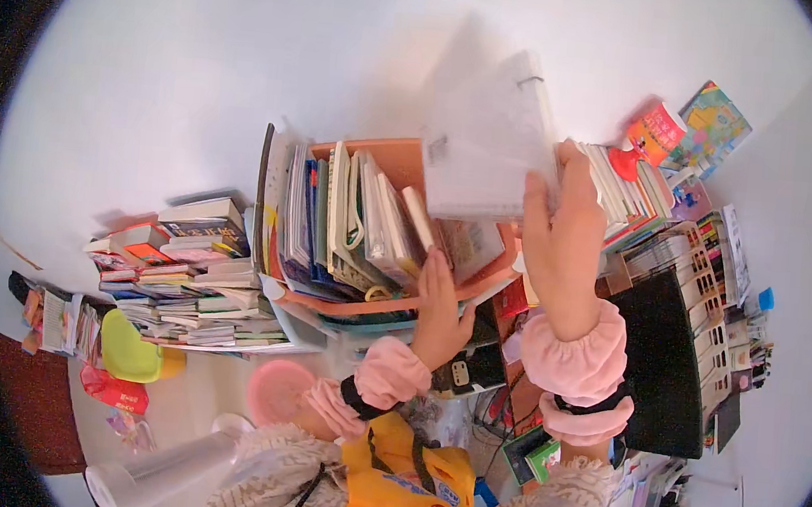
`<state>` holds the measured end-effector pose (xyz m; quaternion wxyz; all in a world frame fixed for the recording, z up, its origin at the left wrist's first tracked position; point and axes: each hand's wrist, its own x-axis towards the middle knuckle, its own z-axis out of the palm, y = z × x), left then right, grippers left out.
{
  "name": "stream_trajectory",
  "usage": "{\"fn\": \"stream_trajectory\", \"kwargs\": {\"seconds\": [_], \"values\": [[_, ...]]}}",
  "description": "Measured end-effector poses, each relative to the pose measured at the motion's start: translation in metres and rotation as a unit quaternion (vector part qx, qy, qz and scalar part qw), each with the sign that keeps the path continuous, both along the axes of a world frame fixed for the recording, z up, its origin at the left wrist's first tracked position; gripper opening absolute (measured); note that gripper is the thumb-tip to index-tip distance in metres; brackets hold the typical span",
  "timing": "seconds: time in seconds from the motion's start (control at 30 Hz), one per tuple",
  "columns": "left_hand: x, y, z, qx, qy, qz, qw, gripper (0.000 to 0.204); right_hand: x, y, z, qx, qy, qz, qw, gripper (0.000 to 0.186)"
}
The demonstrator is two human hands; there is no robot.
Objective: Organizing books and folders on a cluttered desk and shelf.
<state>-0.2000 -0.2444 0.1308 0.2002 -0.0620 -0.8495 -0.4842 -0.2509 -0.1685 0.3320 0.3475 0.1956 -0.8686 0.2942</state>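
Observation:
My right hand (565, 237) grips the lower right edge of a white, translucent-covered notebook (486, 145), thumb on its front. It is held up over the right part of an orange bin (349, 306). A dark band shows at its top corner. My left hand (442, 304) is at the bin's front rim, fingers stretched out against a cream-coloured book (418, 218), thumb apart. Upright books and notebooks (342, 220) fill the bin, with a spiral-bound one (352, 266) among them. The held notebook hides part of the bin's back right corner.
Stacked books (203, 285) stand left of the bin, near a lime-green container (127, 346) and a pink basin (279, 388). On the right are a row of books (635, 191), a red-and-orange cup (657, 130), a black panel (660, 355) and a beige plastic rack (699, 286).

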Motion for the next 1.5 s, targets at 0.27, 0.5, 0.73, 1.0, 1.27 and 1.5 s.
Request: {"fn": "stream_trajectory", "kwargs": {"seconds": [0.27, 0.5, 0.73, 1.0, 1.27, 1.5], "values": [[-0.011, 0.001, -0.051, -0.117, 0.011, -0.153, 0.981, 0.062, 0.01, -0.033, -0.033, 0.04, -0.1, -0.009, 0.994, 0.029], [0.044, -0.061, -0.007, -0.11, 0.023, -0.158, 0.981, 0.046, 0.007, -0.067, -0.154, 0.188, -0.136, -0.001, 0.973, 0.026], [0.029, -0.018, 0.036, -0.074, 0.116, -0.024, 0.99, 0.033, 0.122, 0.023, -0.12, -0.01, -0.275, 0.042, 0.96, 0.04], [0.077, 0.052, -0.052, 0.025, -0.142, -0.405, 0.903, 0.034, 0.282, 0.223, -0.276, -0.124, -0.346, -0.31, 0.877, 0.039], [0.161, 0.215, -0.203, -0.009, -0.245, -0.549, 0.799, 0.044, 0.368, 0.325, -0.378, -0.405, -0.36, -0.412, 0.733, 0.041], [0.206, 0.257, -0.19, -0.11, -0.248, -0.452, 0.849, 0.06, 0.364, 0.328, -0.398, -0.602, -0.375, -0.306, 0.635, 0.031]]}}
